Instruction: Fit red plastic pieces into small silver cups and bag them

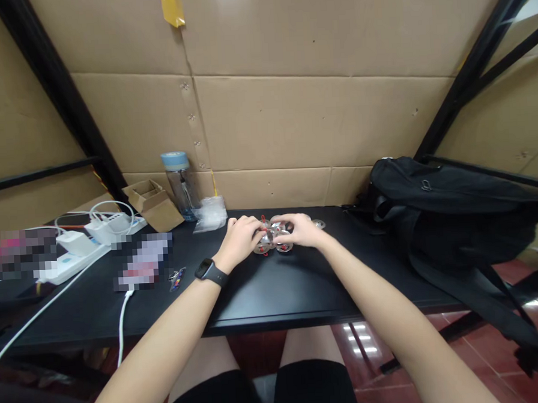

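Several round, clear, shiny discs (284, 247) with red parts lie in a cluster on the black table, under and between my hands. Thin red cord loops stick out at the cluster's upper and lower edges. My left hand (244, 236), with a black watch on its wrist, is closed at the left side of the cluster, fingertips and thumb on a disc. From the right, my right hand (304, 230) curls its thumb and fingers round another disc. A further disc (319, 224) lies just right of that hand. The fingers partly cover the discs, so their exact kind is unclear.
Left on the black table (274, 297) are a charging phone (146, 261), a small keychain (177, 279), a power strip (74, 263), an open cardboard box (154, 204), a water bottle (181, 185) and clear plastic bags (210, 213). A black bag (454, 216) stands right. Cardboard walls the back.
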A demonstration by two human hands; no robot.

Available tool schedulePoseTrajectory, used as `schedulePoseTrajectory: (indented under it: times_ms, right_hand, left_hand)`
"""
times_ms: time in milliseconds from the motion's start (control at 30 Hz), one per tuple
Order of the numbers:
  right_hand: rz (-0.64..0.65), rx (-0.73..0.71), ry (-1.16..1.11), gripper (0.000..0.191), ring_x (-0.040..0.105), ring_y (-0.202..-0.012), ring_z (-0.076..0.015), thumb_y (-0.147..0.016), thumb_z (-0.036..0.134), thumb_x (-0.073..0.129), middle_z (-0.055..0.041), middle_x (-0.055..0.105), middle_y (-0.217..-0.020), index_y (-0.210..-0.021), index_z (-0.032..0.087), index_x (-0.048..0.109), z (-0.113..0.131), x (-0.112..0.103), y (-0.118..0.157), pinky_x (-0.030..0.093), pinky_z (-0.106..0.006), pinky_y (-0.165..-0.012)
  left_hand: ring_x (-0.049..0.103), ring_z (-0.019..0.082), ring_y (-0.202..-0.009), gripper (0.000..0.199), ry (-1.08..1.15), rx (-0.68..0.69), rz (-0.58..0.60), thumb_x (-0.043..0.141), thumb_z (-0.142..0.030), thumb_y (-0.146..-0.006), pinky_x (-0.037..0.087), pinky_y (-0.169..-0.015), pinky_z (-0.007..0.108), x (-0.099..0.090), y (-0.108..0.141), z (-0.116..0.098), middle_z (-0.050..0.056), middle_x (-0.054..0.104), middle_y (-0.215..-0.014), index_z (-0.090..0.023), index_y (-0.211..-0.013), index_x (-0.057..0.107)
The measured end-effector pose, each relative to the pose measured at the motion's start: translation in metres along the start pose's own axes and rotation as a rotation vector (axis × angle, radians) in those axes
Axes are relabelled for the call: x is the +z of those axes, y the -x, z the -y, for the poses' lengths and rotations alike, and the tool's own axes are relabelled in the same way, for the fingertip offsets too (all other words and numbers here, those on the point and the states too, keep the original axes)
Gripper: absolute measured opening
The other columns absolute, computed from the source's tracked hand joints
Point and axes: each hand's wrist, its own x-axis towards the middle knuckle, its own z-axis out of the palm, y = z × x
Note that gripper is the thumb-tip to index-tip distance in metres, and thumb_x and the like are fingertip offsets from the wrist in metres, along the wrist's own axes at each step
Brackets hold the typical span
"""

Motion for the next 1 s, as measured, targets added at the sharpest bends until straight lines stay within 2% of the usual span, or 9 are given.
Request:
schedulePoseTrajectory:
  times_ms: [167,300,433,533,633,767,833,900,1000]
  right_hand:
    - [-0.098,-0.062,-0.125,0.039,0.071,-0.089,-0.0215,-0.072,0.037,0.087,-0.0049,0.078,-0.100,-0.106,0.021,0.078,0.023,0.032,-0.001,0.053,-0.033,-0.087]
    - [-0.217,0.037,-0.469,0.058,0.071,-0.102,-0.0236,-0.065,0.036,0.092,-0.0084,0.075,-0.114,-0.116,0.021,0.070,0.014,0.030,-0.004,0.056,-0.034,-0.089]
    - [-0.195,0.093,-0.700,0.068,0.070,-0.108,-0.0227,-0.061,0.033,0.094,-0.0090,0.074,-0.119,-0.122,0.023,0.066,0.012,0.029,-0.003,0.054,-0.039,-0.100]
    - [-0.144,0.089,-0.747,0.062,0.070,-0.106,-0.0221,-0.060,0.031,0.094,-0.0078,0.074,-0.117,-0.116,0.023,0.069,0.017,0.035,-0.001,0.054,-0.040,-0.101]
    - [-0.154,0.092,-0.745,0.061,0.070,-0.106,-0.0223,-0.058,0.031,0.095,-0.0078,0.074,-0.116,-0.113,0.022,0.070,0.021,0.035,-0.004,0.054,-0.040,-0.101]
    - [-0.319,0.076,-0.616,0.055,0.069,-0.104,-0.0220,-0.064,0.038,0.092,-0.0092,0.074,-0.113,-0.111,0.021,0.070,0.009,0.002,-0.009,0.053,-0.040,-0.100]
    - [-0.505,0.082,-0.450,0.050,0.069,-0.103,-0.0217,-0.070,0.042,0.087,-0.0096,0.074,-0.115,-0.113,0.021,0.071,-0.013,-0.026,-0.007,0.053,-0.039,-0.098]
    - [-0.595,0.149,-0.174,0.046,0.069,-0.096,-0.0226,-0.068,0.042,0.087,-0.0092,0.076,-0.105,-0.106,0.019,0.074,-0.042,-0.053,0.001,0.054,-0.039,-0.093]
    - [-0.438,0.340,0.166,0.038,0.069,-0.082,-0.0231,-0.065,0.037,0.087,-0.0076,0.078,-0.092,-0.097,0.018,0.077,-0.089,-0.073,0.017,0.055,-0.038,-0.083]
  left_hand:
    - [0.061,0.022,-0.105,0.016,0.033,0.081,-0.164,0.057,-0.031,-0.101,0.036,-0.090,0.040,-0.004,-0.002,-0.015,0.004,0.073,-0.108,-0.025,-0.102,0.071]
    - [0.064,0.021,-0.101,0.014,0.158,-0.082,-0.346,0.058,-0.025,-0.097,0.042,-0.088,0.036,-0.004,-0.003,-0.018,0.006,0.072,-0.106,-0.021,-0.106,0.068]
    - [0.067,0.022,-0.103,0.019,0.196,-0.066,-0.231,0.070,-0.029,-0.090,0.041,-0.089,0.037,-0.002,-0.002,-0.015,0.003,0.077,-0.108,-0.025,-0.108,0.071]
    - [0.068,0.022,-0.104,0.009,0.188,-0.106,-0.226,0.068,-0.029,-0.092,0.037,-0.092,0.040,0.000,-0.002,-0.017,0.002,0.079,-0.106,-0.025,-0.097,0.075]
    - [0.068,0.022,-0.102,0.014,0.166,-0.136,-0.233,0.065,-0.033,-0.094,0.034,-0.094,0.041,0.000,-0.003,-0.021,0.002,0.079,-0.101,-0.025,-0.089,0.076]
    - [0.068,0.022,-0.097,0.021,0.101,-0.209,-0.228,0.060,-0.038,-0.096,0.032,-0.094,0.041,-0.008,-0.003,-0.015,0.003,0.079,-0.098,-0.023,-0.089,0.073]
    - [0.068,0.023,-0.093,0.022,0.043,-0.244,-0.161,0.058,-0.038,-0.096,0.033,-0.094,0.041,-0.013,-0.001,-0.001,0.004,0.078,-0.097,-0.023,-0.089,0.072]
    - [0.067,0.026,-0.094,0.021,-0.046,-0.257,-0.038,0.058,-0.037,-0.094,0.033,-0.095,0.044,-0.018,0.003,0.018,0.006,0.078,-0.095,-0.023,-0.087,0.071]
    - [0.066,0.029,-0.096,0.016,-0.113,-0.294,0.121,0.063,-0.035,-0.089,0.035,-0.095,0.047,-0.020,0.009,0.046,0.007,0.077,-0.093,-0.023,-0.086,0.073]
